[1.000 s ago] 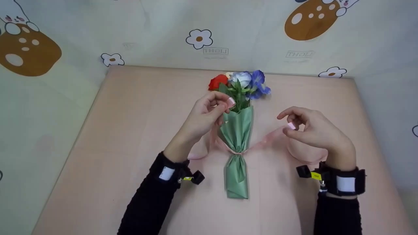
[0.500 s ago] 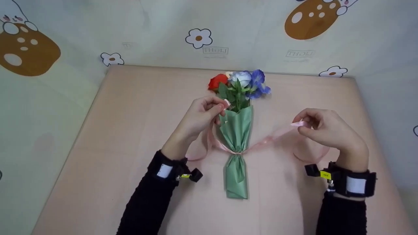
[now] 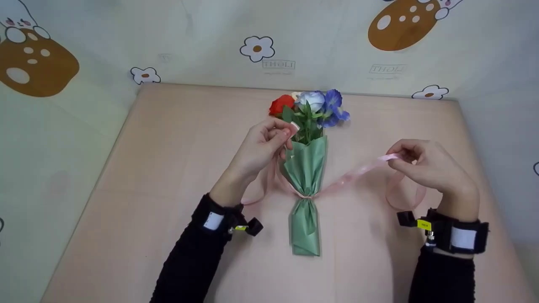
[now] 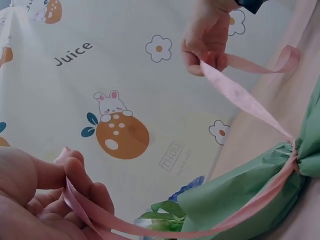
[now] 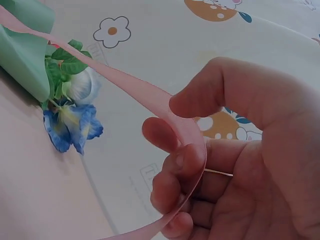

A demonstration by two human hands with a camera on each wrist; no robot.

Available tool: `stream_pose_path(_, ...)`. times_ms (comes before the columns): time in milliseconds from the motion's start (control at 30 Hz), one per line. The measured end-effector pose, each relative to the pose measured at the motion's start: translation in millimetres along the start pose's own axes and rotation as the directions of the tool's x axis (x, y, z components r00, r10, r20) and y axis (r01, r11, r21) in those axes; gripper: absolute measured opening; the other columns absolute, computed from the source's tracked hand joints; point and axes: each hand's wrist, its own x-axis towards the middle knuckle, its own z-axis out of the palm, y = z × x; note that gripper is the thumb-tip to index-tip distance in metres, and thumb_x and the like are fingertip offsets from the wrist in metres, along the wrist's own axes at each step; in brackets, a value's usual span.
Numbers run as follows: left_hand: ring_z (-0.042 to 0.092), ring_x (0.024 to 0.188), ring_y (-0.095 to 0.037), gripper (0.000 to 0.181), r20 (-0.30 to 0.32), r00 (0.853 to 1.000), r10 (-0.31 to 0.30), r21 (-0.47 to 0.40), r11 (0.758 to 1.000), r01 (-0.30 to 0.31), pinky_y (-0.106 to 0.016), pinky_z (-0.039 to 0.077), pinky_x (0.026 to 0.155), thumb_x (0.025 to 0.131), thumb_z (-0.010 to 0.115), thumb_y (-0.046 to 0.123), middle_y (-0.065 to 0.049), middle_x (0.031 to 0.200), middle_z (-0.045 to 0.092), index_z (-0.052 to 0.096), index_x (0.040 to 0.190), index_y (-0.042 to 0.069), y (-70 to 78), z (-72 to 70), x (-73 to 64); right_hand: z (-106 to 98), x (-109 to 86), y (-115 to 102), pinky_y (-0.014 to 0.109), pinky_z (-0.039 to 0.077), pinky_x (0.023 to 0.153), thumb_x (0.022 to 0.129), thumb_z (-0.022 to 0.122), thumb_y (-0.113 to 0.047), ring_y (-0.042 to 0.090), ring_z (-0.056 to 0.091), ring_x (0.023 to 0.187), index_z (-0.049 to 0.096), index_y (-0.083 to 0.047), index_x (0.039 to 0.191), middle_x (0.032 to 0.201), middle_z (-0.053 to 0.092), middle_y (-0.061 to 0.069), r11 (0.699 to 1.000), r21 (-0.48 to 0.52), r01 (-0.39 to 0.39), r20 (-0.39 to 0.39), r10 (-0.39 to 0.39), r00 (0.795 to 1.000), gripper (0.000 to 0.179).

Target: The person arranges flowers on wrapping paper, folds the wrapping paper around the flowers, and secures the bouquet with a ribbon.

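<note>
A bouquet of red, pale blue and violet-blue flowers (image 3: 311,102) lies in green wrapping paper (image 3: 306,164), gathered at a narrow waist. Pink ribbon (image 3: 351,174) circles that waist, and one length runs out to each side. My left hand (image 3: 259,147) pinches the left length between thumb and fingers, above the upper left of the wrapping. Off to the right, my right hand (image 3: 429,166) pinches the other length, which slants up from the waist. In the right wrist view the ribbon (image 5: 145,95) passes between thumb and index finger and bends down over the other fingers.
Pale pink cloth covers the table (image 3: 168,134). Behind it rises a patterned backdrop (image 3: 202,42) with printed flowers and rabbits. Loose ribbon loops hang below both hands. Each wrist wears a black strap with a small camera.
My right hand has moved to the right, its fingers closing on the ribbon, and the right length is drawn out further. My left hand has hardly moved; the bouquet stays put.
</note>
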Motion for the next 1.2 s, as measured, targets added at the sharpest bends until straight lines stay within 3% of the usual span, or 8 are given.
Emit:
stream_pose_path(167, 0.067, 0.077, -0.018, 0.011, 0.050, 0.998, -0.032, -0.042, 0.999, 0.034, -0.026, 0.059, 0.074, 0.111, 0.060, 0.000, -0.013, 0.095, 0.074, 0.067, 0.120, -0.001, -6.4, 11.3, 0.1, 10, 9.2, -6, 0.018, 0.045, 0.068, 0.102, 0.078, -0.013, 0.010, 0.061, 0.081, 0.080, -0.011, 0.102, 0.090, 0.071, -0.001, 0.999, 0.033, 0.039, -0.074, -0.036, 0.997, 0.003)
stream_pose_path(300, 0.069, 0.095, -0.020, 0.009, 0.074, 0.997, -0.038, -0.003, 0.999, 0.038, -0.030, 0.059, 0.087, 0.109, 0.065, 0.001, -0.012, 0.107, 0.074, 0.072, 0.115, 0.001, -7.8, 18.5, -1.8, 19, 17.8, -14, 0.020, 0.043, 0.076, 0.099, 0.080, -0.006, 0.011, 0.056, 0.087, 0.083, -0.007, 0.101, 0.097, 0.066, 0.002, 0.994, 0.036, 0.108, -0.213, -0.098, 0.972, 0.004)
stream_pose_path(500, 0.060, 0.091, -0.018, 0.012, 0.095, 0.995, -0.016, 0.111, 0.994, 0.006, -0.024, 0.052, 0.074, 0.105, 0.073, 0.005, -0.008, 0.107, 0.073, 0.079, 0.115, 0.002, -6.1, 21.3, -6.6, 41, 31.3, -34, 0.019, 0.035, 0.064, 0.098, 0.084, -0.012, 0.014, 0.048, 0.074, 0.086, -0.004, 0.106, 0.083, 0.063, 0.007, 0.999, 0.037, 0.032, -0.306, -0.020, 0.952, 0.011)
stream_pose_path(600, 0.062, 0.089, -0.018, 0.014, 0.113, 0.994, 0.000, 0.139, 0.990, -0.016, -0.024, 0.053, 0.075, 0.104, 0.074, 0.005, -0.008, 0.106, 0.076, 0.079, 0.116, 0.000, -4.7, 19.8, -6.7, 57, 39.7, -45, 0.014, 0.044, 0.063, 0.101, 0.081, -0.014, 0.012, 0.057, 0.073, 0.085, -0.002, 0.110, 0.086, 0.071, 0.010, 0.993, 0.116, -0.022, -0.309, 0.057, 0.949, 0.016)
stream_pose_path(700, 0.068, 0.095, -0.019, 0.016, 0.134, 0.991, 0.016, 0.143, 0.989, -0.035, -0.026, 0.057, 0.084, 0.103, 0.075, 0.003, -0.009, 0.108, 0.078, 0.079, 0.117, -0.003, -3.0, 16.2, -5.3, 76, 49.2, -52, 0.014, 0.051, 0.070, 0.103, 0.077, -0.010, 0.011, 0.065, 0.080, 0.083, -0.001, 0.114, 0.095, 0.076, 0.012, 0.980, 0.199, 0.003, -0.308, 0.060, 0.950, 0.016)
stream_pose_path(833, 0.073, 0.100, -0.020, 0.016, 0.148, 0.989, 0.018, 0.117, 0.992, -0.035, -0.027, 0.060, 0.090, 0.102, 0.076, 0.000, -0.010, 0.109, 0.080, 0.080, 0.117, -0.005, 0.2, 8.3, -4.2, 102, 60.5, -61, 0.020, 0.056, 0.077, 0.100, 0.072, 0.001, 0.016, 0.069, 0.089, 0.079, -0.001, 0.124, 0.104, 0.077, 0.012, 0.954, 0.278, 0.115, -0.259, -0.041, 0.965, 0.025)
stream_pose_path(1033, 0.074, 0.098, -0.020, 0.013, 0.115, 0.992, 0.051, 0.092, 0.994, -0.062, -0.025, 0.059, 0.085, 0.101, 0.077, 0.000, -0.009, 0.107, 0.082, 0.082, 0.112, -0.003, 1.8, -3.8, -2.9, 130, 68.9, -75, 0.036, 0.061, 0.084, 0.101, 0.070, 0.002, 0.025, 0.074, 0.103, 0.058, -0.007, 0.156, 0.123, 0.077, 0.012, 0.938, 0.249, 0.242, -0.033, -0.241, 0.970, 0.057)
stream_pose_path(1200, 0.074, 0.098, -0.020, 0.014, 0.105, 0.993, 0.049, 0.094, 0.994, -0.059, -0.025, 0.059, 0.085, 0.102, 0.077, 0.002, -0.008, 0.106, 0.082, 0.082, 0.113, -0.003, -2.1, -3.3, -1.1, 122, 64.9, -75, 0.032, 0.058, 0.078, 0.104, 0.069, 0.002, 0.023, 0.074, 0.097, 0.058, -0.004, 0.153, 0.118, 0.079, 0.010, 0.942, 0.239, 0.236, -0.075, -0.224, 0.972, 0.051)
